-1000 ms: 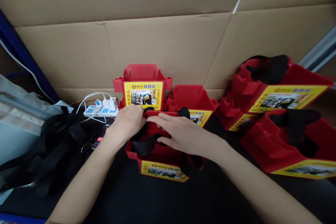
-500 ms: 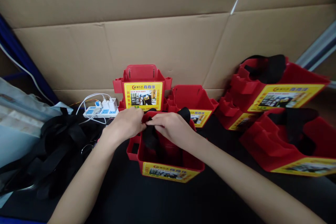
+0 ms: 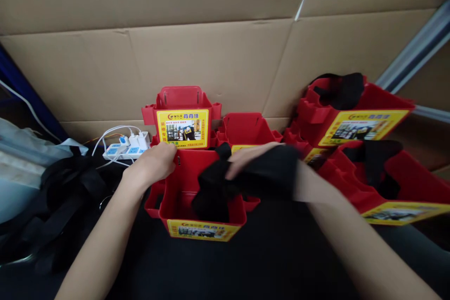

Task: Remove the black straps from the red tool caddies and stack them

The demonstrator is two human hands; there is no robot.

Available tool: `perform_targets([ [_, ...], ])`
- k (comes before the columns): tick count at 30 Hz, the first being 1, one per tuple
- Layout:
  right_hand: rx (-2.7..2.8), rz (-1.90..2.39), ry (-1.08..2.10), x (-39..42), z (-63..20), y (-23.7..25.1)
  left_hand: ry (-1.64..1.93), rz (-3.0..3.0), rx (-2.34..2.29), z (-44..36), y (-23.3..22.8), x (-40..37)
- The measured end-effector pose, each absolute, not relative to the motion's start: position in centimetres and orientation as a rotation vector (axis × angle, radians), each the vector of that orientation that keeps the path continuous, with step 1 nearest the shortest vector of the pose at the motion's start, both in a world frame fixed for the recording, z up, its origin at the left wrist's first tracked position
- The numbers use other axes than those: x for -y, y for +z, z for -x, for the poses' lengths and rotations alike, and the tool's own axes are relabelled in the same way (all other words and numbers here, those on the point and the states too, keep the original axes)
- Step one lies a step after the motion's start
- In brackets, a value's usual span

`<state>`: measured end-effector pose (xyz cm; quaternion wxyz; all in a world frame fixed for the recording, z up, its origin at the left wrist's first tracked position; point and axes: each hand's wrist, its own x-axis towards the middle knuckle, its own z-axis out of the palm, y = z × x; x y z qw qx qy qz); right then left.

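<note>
Left hand (image 3: pixel 153 166) closed on the back rim of a red bin (image 3: pixel 197 197) near the table's (image 3: pixel 246 267) front edge. Right hand (image 3: pixel 260 161) gripping a black strap (image 3: pixel 214 187) draped into the bin. Yellow label (image 3: pixel 202 230), writing unreadable. Six red bins visible; another yellow label (image 3: pixel 182 127) bearing Chinese characters. One power strip (image 3: pixel 123 150) at left.

One head-worn camera looks forward and down from close above the dark surface (image 3: pixel 267 262), facing a brown cardboard wall (image 3: pixel 197 61) across the upper frame; both forearms enter from the bottom edge.
</note>
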<state>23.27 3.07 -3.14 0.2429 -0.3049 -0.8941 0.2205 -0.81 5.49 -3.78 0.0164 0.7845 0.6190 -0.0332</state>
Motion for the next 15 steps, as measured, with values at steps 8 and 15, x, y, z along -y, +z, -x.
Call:
perform_targets([
  [8, 2.358, 1.063, 0.117, -6.2, -22.2, -3.9, 0.151, -2.572, -1.744, 1.8, -3.4, -5.5],
  [15, 2.068, 1.342, 0.523, -8.6, -27.0, -6.2, 0.204, -2.514, -1.597, 1.5, -4.0, -6.0],
])
